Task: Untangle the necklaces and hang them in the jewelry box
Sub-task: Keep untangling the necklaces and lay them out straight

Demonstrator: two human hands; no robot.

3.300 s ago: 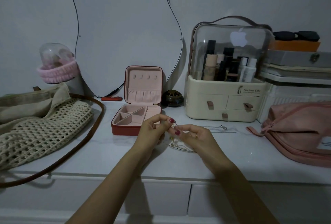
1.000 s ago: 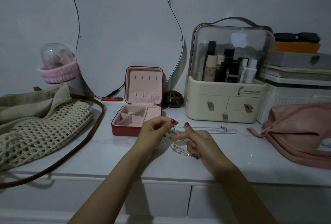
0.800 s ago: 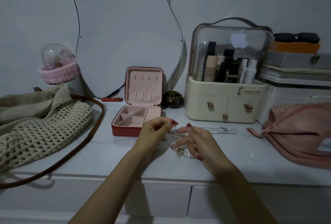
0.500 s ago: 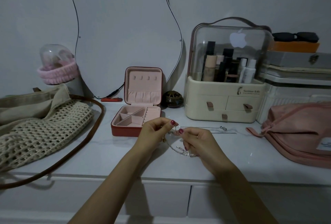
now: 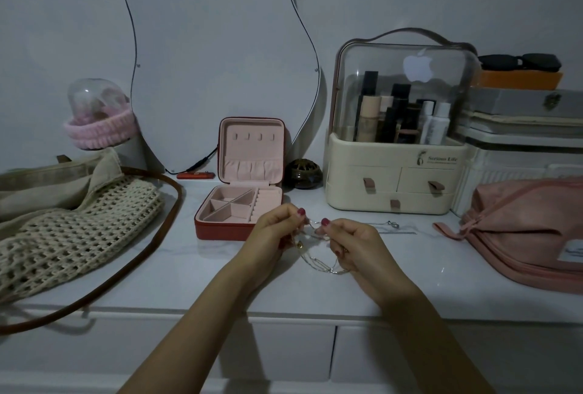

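A tangle of thin silver and gold necklaces point(image 5: 318, 262) hangs between my two hands over the white dresser top point(image 5: 189, 270). My left hand point(image 5: 273, 232) pinches the chains at their top left. My right hand point(image 5: 355, 243) pinches them close beside it, with loops drooping below its fingers. The jewelry box point(image 5: 243, 201), red outside and pink inside, stands open just behind my left hand; the hooks in its raised lid are bare. Another thin necklace point(image 5: 392, 226) lies flat on the dresser top to the right of my hands.
A crochet bag point(image 5: 69, 232) with a brown strap lies at the left. A cream cosmetics organiser point(image 5: 394, 179) stands behind right, a pink pouch point(image 5: 530, 232) at far right. A small dark round pot point(image 5: 303, 173) sits beside the box. A mirror point(image 5: 217, 56) leans on the wall.
My right hand had its fingers spread with the chain looped over them; it has now curled in and pinches the chains close to my left hand. My left hand stayed in place.
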